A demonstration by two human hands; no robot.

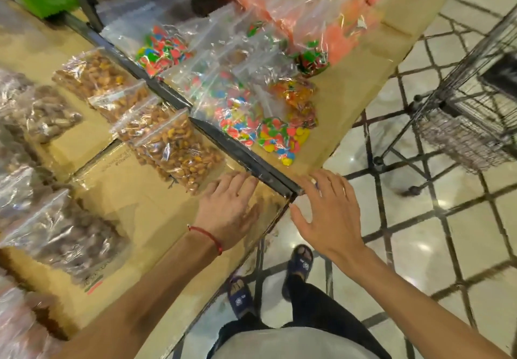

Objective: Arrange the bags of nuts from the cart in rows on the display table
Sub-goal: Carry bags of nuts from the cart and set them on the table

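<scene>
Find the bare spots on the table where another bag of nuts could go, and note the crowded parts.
The cardboard is bare between the golden nut bags, the dark nut bags and the left hand. A bare strip runs along the table edge beside the candy bags. Crowded: the far left and the candy side past the black bar.

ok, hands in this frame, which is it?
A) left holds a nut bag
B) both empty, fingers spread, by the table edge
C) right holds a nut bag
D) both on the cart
B: the left hand and right hand show straight, spread fingers with nothing in them, either side of the black divider's near end; the cart stands apart to the right.
</scene>
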